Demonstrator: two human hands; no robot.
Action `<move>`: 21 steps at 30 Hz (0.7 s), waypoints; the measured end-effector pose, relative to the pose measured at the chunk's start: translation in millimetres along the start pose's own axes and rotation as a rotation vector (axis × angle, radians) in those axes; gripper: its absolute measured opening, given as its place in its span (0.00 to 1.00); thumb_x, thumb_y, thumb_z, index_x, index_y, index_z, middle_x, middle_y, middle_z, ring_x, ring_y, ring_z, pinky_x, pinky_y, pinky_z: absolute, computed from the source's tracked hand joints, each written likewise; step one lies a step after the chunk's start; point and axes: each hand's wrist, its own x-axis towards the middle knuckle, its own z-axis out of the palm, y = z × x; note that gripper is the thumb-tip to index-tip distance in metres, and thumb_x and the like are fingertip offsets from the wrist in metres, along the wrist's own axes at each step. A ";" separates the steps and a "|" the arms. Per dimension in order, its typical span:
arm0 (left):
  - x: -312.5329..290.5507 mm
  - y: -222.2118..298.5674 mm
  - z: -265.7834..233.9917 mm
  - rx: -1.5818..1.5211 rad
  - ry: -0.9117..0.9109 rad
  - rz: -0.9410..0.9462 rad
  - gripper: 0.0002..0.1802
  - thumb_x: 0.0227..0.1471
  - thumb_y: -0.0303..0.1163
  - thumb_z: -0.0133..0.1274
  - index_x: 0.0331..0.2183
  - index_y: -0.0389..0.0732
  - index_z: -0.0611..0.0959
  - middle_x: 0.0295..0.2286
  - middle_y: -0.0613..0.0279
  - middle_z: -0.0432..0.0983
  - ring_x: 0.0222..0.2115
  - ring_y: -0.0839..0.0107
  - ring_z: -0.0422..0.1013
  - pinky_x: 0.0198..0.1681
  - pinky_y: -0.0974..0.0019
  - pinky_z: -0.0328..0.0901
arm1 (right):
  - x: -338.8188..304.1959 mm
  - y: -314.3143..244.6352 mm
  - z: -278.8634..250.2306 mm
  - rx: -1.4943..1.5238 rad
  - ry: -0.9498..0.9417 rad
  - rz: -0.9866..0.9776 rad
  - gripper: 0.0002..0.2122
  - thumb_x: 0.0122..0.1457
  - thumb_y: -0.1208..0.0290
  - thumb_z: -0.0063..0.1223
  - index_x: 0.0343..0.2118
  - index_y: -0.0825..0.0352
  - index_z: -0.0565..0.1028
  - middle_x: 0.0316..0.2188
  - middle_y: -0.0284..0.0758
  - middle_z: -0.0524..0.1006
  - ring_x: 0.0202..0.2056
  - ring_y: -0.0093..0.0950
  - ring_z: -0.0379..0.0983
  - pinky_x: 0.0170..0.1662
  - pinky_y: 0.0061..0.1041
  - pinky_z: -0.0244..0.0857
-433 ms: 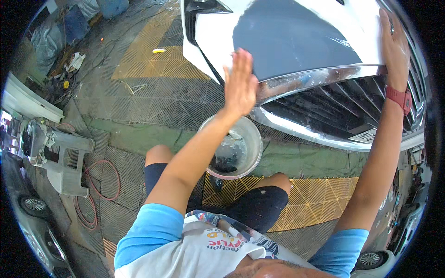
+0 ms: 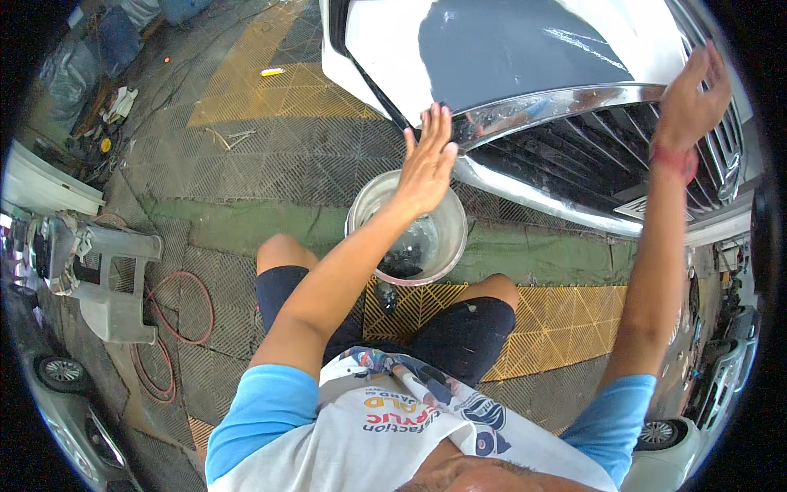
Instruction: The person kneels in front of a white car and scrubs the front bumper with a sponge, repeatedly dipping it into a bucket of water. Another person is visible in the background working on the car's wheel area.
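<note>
In front of me is the white front end of a car [image 2: 648,49], with a dull grey patch [image 2: 508,57] on it. A chrome trim strip [image 2: 566,104] runs below the patch, above the black slatted grille [image 2: 557,156]. My left hand [image 2: 428,164] is open, fingers stretched out, at the left end of the trim; whether it touches is hard to tell. My right hand [image 2: 693,102], with a red band at the wrist, is slightly blurred, its fingers apart over the grille's right side. Under my left hand stands a round bucket [image 2: 456,246] with murky water.
A grey plastic stool [image 2: 123,307] and a coiled red hose [image 2: 197,336] are at the left. A yellow object [image 2: 272,72] lies on the floor mats [image 2: 270,172]. Other cars [image 2: 61,369] stand at the lower edges. Bags [image 2: 70,78] are at the far left.
My right hand has come off the white panel and moved nearer me. My left hand has left the grey patch's edge for the trim's end. The whole view has shifted slightly.
</note>
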 end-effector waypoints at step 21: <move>-180.0 -116.4 17.1 0.367 -0.029 -0.092 0.04 0.56 0.33 0.63 0.33 0.44 0.89 0.28 0.59 0.85 0.30 0.56 0.81 0.37 0.53 0.74 | -662.6 -310.5 9.8 0.804 -0.601 2.737 0.18 0.67 0.79 0.50 0.59 0.64 0.75 0.51 0.42 0.80 0.50 0.39 0.79 0.46 0.42 0.79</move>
